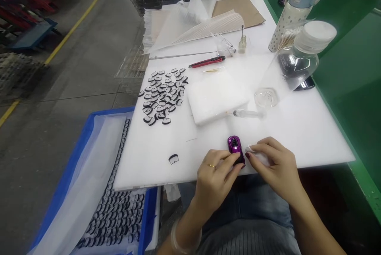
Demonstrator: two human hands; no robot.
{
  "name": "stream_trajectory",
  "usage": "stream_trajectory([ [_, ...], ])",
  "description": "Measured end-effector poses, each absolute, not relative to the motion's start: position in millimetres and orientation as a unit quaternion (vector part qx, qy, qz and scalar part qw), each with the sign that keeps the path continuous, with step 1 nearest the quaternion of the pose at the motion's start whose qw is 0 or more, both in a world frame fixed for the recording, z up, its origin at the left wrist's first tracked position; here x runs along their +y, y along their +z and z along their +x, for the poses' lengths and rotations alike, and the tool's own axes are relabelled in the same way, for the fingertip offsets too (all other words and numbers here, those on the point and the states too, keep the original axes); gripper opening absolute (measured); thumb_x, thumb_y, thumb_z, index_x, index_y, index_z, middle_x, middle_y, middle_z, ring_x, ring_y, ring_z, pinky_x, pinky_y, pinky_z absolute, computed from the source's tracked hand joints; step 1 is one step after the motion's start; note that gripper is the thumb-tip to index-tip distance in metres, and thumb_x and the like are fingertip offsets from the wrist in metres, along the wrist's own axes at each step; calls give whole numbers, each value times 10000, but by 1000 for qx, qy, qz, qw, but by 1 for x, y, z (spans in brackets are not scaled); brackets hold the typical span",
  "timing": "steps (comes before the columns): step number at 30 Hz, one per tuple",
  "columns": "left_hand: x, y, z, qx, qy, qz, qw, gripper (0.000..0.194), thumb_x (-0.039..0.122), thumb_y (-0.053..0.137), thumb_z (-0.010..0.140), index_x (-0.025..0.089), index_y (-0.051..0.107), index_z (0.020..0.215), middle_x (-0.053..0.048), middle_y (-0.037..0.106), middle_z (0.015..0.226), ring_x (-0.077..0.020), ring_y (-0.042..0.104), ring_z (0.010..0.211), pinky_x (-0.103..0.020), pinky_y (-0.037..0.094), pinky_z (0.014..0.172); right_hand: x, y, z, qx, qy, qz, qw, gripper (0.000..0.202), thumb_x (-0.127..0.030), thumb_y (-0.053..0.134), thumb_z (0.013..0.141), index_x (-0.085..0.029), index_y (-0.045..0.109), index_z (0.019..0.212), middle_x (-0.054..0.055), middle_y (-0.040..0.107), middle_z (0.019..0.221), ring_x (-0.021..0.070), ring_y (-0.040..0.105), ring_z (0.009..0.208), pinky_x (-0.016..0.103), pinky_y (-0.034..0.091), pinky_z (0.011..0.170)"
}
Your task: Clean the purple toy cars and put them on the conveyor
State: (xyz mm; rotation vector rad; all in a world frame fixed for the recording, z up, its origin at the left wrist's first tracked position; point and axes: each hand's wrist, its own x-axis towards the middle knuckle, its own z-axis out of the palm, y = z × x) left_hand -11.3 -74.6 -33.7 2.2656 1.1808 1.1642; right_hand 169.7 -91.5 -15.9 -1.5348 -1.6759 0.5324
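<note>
A small shiny purple toy car (235, 144) stands on the white tabletop near its front edge. My left hand (216, 175) is closed on the rear of the car, with the fingertips over its back end. Just right of the car, my right hand (274, 163) pinches a small white wad (262, 157) that looks like cloth or tissue. One small curved black-rimmed piece (173, 159) lies alone to the left of my left hand. Behind the car are a syringe (248, 114) and a white foam block (217, 96).
Several black-rimmed pieces (162, 98) lie scattered on the left of the table. A red utility knife (207, 62), a small glass bottle (242, 44) and a clear dish (266, 97) lie farther back. A clear jar (300, 64) and a dotted bottle (290, 21) stand right. A blue crate (80, 140) is below left.
</note>
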Motion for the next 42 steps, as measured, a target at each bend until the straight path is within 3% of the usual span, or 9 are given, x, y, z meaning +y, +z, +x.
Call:
stream_trajectory([
  [6, -73, -32, -15, 442, 404, 774, 207, 253, 170, 701, 876, 203, 670, 1125, -47, 637, 980, -165, 637, 893, -280, 577, 765, -95, -17, 171, -680, 235, -604, 343, 92, -252, 630, 936, -190, 695, 954, 12, 611, 907, 34, 409, 435, 222, 374, 439],
  [12, -72, -33, -15, 472, 387, 758, 228, 244, 106, 642, 896, 206, 679, 1116, -54, 619, 1075, -148, 640, 949, -273, 571, 840, -91, -15, 168, -682, 234, -611, 327, 78, -253, 634, 921, -198, 688, 909, 6, 622, 890, 46, 428, 451, 218, 359, 434],
  [17, -69, -30, -15, 473, 345, 773, 243, 241, 124, 599, 915, 216, 650, 1132, -72, 595, 1256, -191, 593, 1051, -354, 549, 926, -87, -12, 165, -683, 226, -621, 311, 41, -236, 654, 892, -210, 678, 872, -11, 636, 856, 74, 524, 522, 217, 394, 473],
  [21, -63, -23, -22, 457, 272, 792, 300, 396, 152, 591, 923, 243, 561, 1307, -63, 537, 1419, -230, 514, 1235, -419, 484, 1061, -87, -15, 171, -708, 222, -586, 327, 43, -208, 626, 919, -198, 659, 894, -6, 645, 841, 58, 478, 462, 215, 388, 444],
  [24, -60, -19, -28, 429, 217, 814, 326, 608, 180, 659, 879, 265, 446, 1441, -53, 455, 1513, -257, 455, 1294, -447, 451, 1099, -91, -22, 176, -744, 133, -530, 385, 95, -137, 584, 937, -191, 651, 976, 14, 635, 813, 76, 526, 515, 204, 422, 463],
  [27, -60, -19, -28, 427, 208, 820, 319, 618, 168, 658, 862, 255, 453, 1439, -61, 459, 1491, -266, 451, 1274, -452, 450, 1094, -94, -28, 174, -788, 25, -479, 387, 153, -117, 599, 920, -192, 664, 1037, 39, 636, 851, 109, 586, 618, 218, 472, 520],
  [31, -62, -21, -20, 457, 225, 802, 312, 614, 135, 697, 791, 228, 511, 1369, -78, 521, 1366, -270, 489, 1211, -455, 478, 1055, -96, -32, 166, -810, 3, -466, 357, 149, -147, 615, 917, -182, 694, 1037, 81, 644, 956, 147, 622, 715, 251, 521, 582],
  [38, -63, -20, -15, 488, 249, 771, 324, 561, 245, 786, 773, 238, 554, 1284, -76, 560, 1280, -279, 530, 1188, -448, 523, 975, -89, -10, 190, -764, 92, -520, 372, 123, -118, 606, 908, -185, 702, 947, 34, 654, 847, 79, 538, 527, 204, 410, 441],
  [42, -62, -21, -11, 502, 288, 747, 327, 334, 212, 649, 883, 236, 600, 1212, -57, 609, 1210, -240, 569, 1126, -425, 529, 944, -71, 6, 227, -655, -20, -611, 443, 72, -184, 729, 842, -219, 688, 889, -4, 661, 726, 118, 544, 544, 234, 353, 444],
])
